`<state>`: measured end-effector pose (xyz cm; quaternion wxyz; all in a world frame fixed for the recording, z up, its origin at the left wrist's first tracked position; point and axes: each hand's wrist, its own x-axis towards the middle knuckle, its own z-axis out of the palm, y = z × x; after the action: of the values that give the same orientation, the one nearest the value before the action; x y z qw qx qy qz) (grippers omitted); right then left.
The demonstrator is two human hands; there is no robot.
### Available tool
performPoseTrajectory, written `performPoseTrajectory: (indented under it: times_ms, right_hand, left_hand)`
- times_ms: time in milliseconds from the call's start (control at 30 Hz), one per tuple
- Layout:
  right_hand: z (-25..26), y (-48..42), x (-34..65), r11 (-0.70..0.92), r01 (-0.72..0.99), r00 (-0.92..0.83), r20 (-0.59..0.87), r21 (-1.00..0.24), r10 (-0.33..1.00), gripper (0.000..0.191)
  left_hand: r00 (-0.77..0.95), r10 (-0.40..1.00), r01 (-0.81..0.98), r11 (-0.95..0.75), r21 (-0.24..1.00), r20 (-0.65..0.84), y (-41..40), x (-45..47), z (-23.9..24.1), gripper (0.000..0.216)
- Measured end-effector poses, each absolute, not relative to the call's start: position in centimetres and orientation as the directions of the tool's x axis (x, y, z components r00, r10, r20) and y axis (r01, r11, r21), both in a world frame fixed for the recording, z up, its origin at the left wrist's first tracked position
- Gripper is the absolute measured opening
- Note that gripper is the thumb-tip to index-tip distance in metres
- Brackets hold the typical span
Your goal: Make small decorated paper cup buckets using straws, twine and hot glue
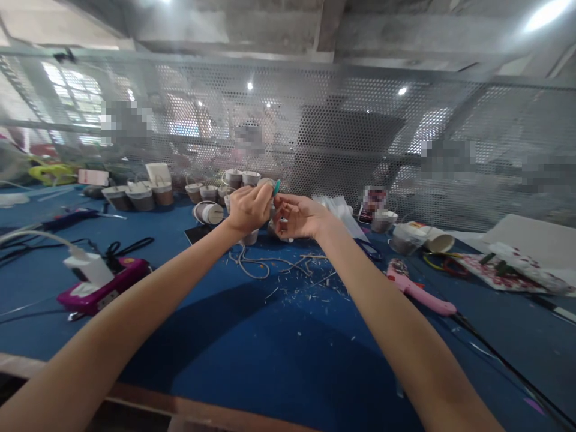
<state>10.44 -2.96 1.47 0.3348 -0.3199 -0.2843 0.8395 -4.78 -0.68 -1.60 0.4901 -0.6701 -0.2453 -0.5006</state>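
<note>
In the middle of the view, above the far part of the table, my left hand (249,207) is closed. A small teal piece (276,187) sticks out by its thumb; the rest of that thing is hidden in the fist. My right hand (299,217) is right beside it, fingers curled and fingertips near the teal piece. Whatever those fingers hold, if anything, is hidden. Behind my hands stand several small grey-and-white buckets (208,193) with thin handles, one tipped on its side (211,213). Loose cord (252,264) and pale clippings (310,287) lie below on the blue tabletop (252,354).
At right lie a pink glue gun (423,294) with its black cable and a tipped cup (438,242). A magenta power strip (108,291) with a white plug (90,268) sits at left. More buckets (140,197) stand behind it. Perforated metal mesh (351,138) rises along the back.
</note>
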Motion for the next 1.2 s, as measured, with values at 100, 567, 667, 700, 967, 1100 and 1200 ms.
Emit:
performPoseTrajectory:
  times_ms: [100, 567, 667, 700, 967, 1100, 1200]
  right_hand:
    - [1.3, -2.6, 10.8, -0.634, -0.381, -0.594, -0.348, -0.673, 0.726, 0.008]
    - [1.5, -2.6, 10.5, -0.58, -0.469, -0.602, -0.239, -0.666, 0.762, 0.022]
    - [1.8, -2.6, 11.0, -0.598, -0.461, -0.658, -0.2, -0.656, 0.726, 0.022]
    - [1.8, -2.5, 11.2, -0.606, -0.453, -0.679, -0.187, -0.654, 0.71, 0.022]
    - [1.8, -2.2, 12.8, -0.611, -0.376, -0.735, -0.177, -0.697, 0.654, 0.031]
    - [2.0, -2.2, 13.3, -0.547, -0.355, -0.685, -0.187, -0.758, 0.704, 0.03]
    - [2.0, -2.1, 13.7, -0.485, -0.317, -0.672, -0.168, -0.815, 0.722, 0.031]
  left_hand:
    - [0.396, -0.179, 0.811, -0.392, -0.435, 0.9, -0.8, -4.7, -1.5, 0.028]
    - [0.379, -0.17, 0.786, -0.461, -0.413, 0.91, -0.3, -4.0, -2.7, 0.028]
    - [0.374, -0.154, 0.795, -0.455, -0.402, 0.914, -0.1, -4.1, -2.7, 0.027]
    - [0.368, -0.136, 0.801, -0.457, -0.388, 0.92, -0.1, -4.2, -2.7, 0.026]
    - [0.273, 0.091, 0.828, -0.529, -0.186, 0.958, 0.1, -4.6, -2.4, 0.017]
    - [0.201, 0.21, 0.772, -0.635, -0.023, 0.957, 0.2, -4.5, -2.2, 0.013]
    - [0.184, 0.24, 0.742, -0.67, 0.025, 0.953, 0.2, -4.5, -2.1, 0.019]
